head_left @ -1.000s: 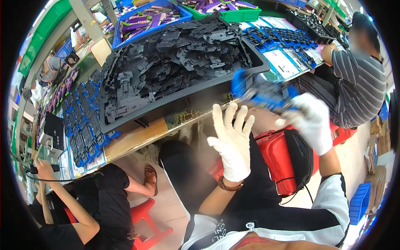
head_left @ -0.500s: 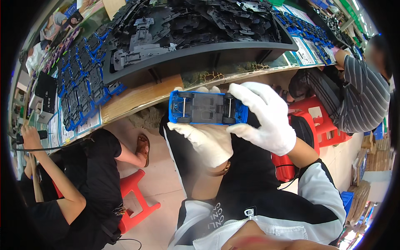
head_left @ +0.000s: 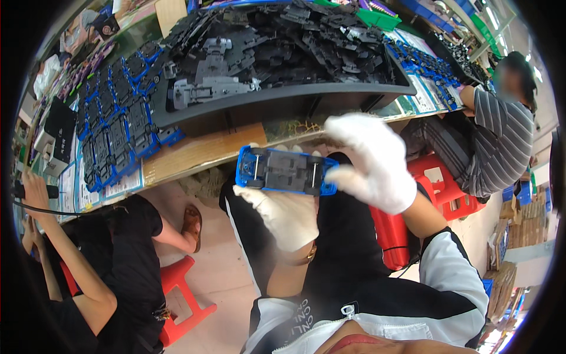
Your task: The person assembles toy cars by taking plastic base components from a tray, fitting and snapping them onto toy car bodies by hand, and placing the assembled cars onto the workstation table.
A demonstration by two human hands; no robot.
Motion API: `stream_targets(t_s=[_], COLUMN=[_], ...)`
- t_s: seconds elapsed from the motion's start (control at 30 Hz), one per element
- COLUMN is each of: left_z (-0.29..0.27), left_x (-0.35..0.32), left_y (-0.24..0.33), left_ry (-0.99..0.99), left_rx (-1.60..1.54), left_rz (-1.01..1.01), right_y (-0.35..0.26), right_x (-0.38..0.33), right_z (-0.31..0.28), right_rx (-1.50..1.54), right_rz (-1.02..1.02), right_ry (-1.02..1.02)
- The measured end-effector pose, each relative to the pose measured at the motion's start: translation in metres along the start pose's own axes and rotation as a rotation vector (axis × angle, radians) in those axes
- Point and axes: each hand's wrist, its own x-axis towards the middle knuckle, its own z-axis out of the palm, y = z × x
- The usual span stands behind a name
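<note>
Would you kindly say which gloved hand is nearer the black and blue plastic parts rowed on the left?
Left: the left hand is right of the rowed parts; the right hand is farther right.

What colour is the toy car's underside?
The toy car is dark grey to black underneath, edged in blue; see the head view.

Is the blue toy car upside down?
Yes, upside down: the blue toy car shows its black underside and axles, held in the left hand.

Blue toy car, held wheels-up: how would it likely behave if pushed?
The blue toy car is probably stiff, its underside looking like molded plastic. Set upright, it would likely roll on its wheels; upturned, it would probably slide.
</note>
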Motion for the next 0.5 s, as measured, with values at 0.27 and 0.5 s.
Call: stream_targets(t_s=[0.27, 0.5], left_z=[-0.008, -0.004], left_x=[0.006, 0.006], left_y=[0.012, 0.016], left_ry=[-0.071, -0.133], left_rx=[-0.144, -0.175], left_rz=[-0.047, -0.044], right_y=[0.095, 0.123], right_x=[0.089, 0.108], right_z=[-0.017, 0.001], right_rx=[-0.515, -0.536], right_rz=[0.035, -0.136], right_ry=[-0.139, -0.134])
